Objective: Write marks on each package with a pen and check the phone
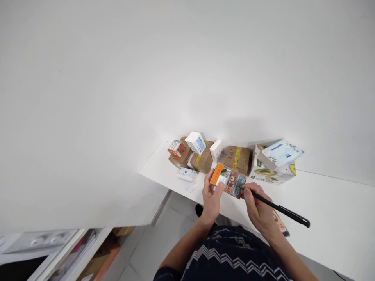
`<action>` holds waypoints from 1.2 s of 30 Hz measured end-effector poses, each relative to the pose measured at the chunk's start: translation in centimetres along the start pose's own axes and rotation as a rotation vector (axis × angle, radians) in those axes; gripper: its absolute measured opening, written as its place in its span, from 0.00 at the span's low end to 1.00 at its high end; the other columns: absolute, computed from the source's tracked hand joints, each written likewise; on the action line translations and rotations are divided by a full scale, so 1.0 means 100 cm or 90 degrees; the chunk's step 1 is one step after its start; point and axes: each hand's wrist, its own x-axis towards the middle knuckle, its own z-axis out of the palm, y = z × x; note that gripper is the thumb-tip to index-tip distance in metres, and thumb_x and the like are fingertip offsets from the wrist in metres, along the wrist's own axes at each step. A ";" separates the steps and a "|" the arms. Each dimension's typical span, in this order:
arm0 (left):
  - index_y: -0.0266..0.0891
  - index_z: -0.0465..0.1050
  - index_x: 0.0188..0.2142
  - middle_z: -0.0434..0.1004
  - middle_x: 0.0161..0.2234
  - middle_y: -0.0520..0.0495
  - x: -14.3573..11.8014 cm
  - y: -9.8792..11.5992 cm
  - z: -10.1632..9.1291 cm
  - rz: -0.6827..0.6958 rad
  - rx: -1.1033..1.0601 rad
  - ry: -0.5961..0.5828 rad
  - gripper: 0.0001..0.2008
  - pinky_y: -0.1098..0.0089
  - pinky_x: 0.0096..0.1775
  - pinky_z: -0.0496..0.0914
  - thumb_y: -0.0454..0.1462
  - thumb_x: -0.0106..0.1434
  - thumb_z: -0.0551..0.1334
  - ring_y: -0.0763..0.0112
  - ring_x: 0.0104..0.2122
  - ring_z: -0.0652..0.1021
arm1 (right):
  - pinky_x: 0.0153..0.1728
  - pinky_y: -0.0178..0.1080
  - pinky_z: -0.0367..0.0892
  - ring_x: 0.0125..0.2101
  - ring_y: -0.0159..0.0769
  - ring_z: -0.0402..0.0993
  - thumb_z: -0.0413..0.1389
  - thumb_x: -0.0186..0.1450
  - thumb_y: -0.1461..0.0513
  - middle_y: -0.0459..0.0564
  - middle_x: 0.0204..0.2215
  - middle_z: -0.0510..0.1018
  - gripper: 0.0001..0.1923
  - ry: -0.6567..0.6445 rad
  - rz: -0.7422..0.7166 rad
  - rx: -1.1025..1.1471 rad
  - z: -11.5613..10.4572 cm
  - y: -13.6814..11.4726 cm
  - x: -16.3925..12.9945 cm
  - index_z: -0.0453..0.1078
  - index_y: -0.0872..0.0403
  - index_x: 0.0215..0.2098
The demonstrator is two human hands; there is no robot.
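Note:
My left hand (211,198) grips the left end of a small orange and blue printed box (231,180), thumb on its upper face. The box is held above the front part of the white table. In my right hand (258,206) is a black pen (281,210), its tip end at the right side of the box and its back end pointing down to the right. Whether the tip touches the box I cannot tell. Under my right wrist lies a partly hidden phone-like flat object (281,224).
Behind the box stand cardboard boxes with yellow tape (236,159), a white carton (216,150), a blue-and-white box (195,142) and another orange box (176,148). A tissue pack (283,152) rests on an avocado-print box (265,175). Shelves (96,249) sit lower left.

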 end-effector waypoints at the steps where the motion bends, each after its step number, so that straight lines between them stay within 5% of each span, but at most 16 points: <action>1: 0.45 0.65 0.56 0.71 0.55 0.43 0.000 0.001 0.000 -0.002 -0.002 0.000 0.26 0.60 0.55 0.67 0.44 0.59 0.66 0.59 0.53 0.73 | 0.29 0.33 0.65 0.27 0.31 0.69 0.50 0.67 0.67 0.44 0.28 0.72 0.06 -0.001 -0.003 -0.003 0.000 -0.001 0.000 0.66 0.51 0.37; 16: 0.45 0.67 0.56 0.73 0.54 0.44 -0.005 0.006 0.000 -0.040 -0.051 0.014 0.26 0.61 0.52 0.69 0.44 0.58 0.67 0.60 0.50 0.75 | 0.27 0.35 0.64 0.24 0.31 0.67 0.49 0.69 0.64 0.43 0.24 0.70 0.07 -0.040 -0.001 -0.006 -0.002 -0.008 0.003 0.65 0.51 0.32; 23: 0.45 0.67 0.55 0.75 0.51 0.43 -0.003 0.010 0.002 -0.078 -0.066 0.030 0.26 0.65 0.43 0.73 0.45 0.58 0.66 0.62 0.46 0.77 | 0.27 0.36 0.66 0.25 0.32 0.69 0.49 0.70 0.61 0.45 0.25 0.71 0.07 0.011 0.046 0.081 0.004 -0.008 -0.001 0.67 0.51 0.36; 29: 0.45 0.67 0.55 0.76 0.49 0.44 0.001 0.012 -0.002 -0.090 -0.095 0.065 0.27 0.65 0.44 0.73 0.45 0.57 0.68 0.63 0.45 0.78 | 0.25 0.37 0.67 0.22 0.34 0.70 0.47 0.71 0.54 0.44 0.22 0.72 0.13 0.094 0.187 0.135 0.007 0.030 -0.009 0.66 0.53 0.35; 31: 0.46 0.68 0.54 0.76 0.49 0.45 0.003 0.014 -0.003 -0.084 -0.108 0.080 0.27 0.65 0.45 0.73 0.45 0.55 0.68 0.63 0.46 0.78 | 0.28 0.38 0.67 0.24 0.37 0.73 0.42 0.72 0.52 0.46 0.21 0.73 0.19 -0.043 0.286 -0.021 0.009 0.058 -0.012 0.66 0.54 0.33; 33: 0.46 0.68 0.54 0.76 0.49 0.45 0.005 0.015 -0.003 -0.076 -0.109 0.091 0.28 0.65 0.45 0.73 0.44 0.54 0.69 0.63 0.46 0.78 | 0.33 0.39 0.67 0.30 0.39 0.76 0.38 0.73 0.53 0.52 0.26 0.78 0.21 -0.302 0.375 -0.233 0.014 0.089 -0.018 0.67 0.54 0.34; 36: 0.46 0.69 0.53 0.77 0.49 0.46 0.006 0.017 -0.002 -0.068 -0.108 0.097 0.27 0.64 0.46 0.72 0.44 0.54 0.69 0.64 0.45 0.78 | 0.35 0.40 0.67 0.34 0.43 0.78 0.50 0.69 0.58 0.55 0.28 0.79 0.13 -0.485 0.454 -0.342 0.024 0.131 -0.031 0.71 0.56 0.32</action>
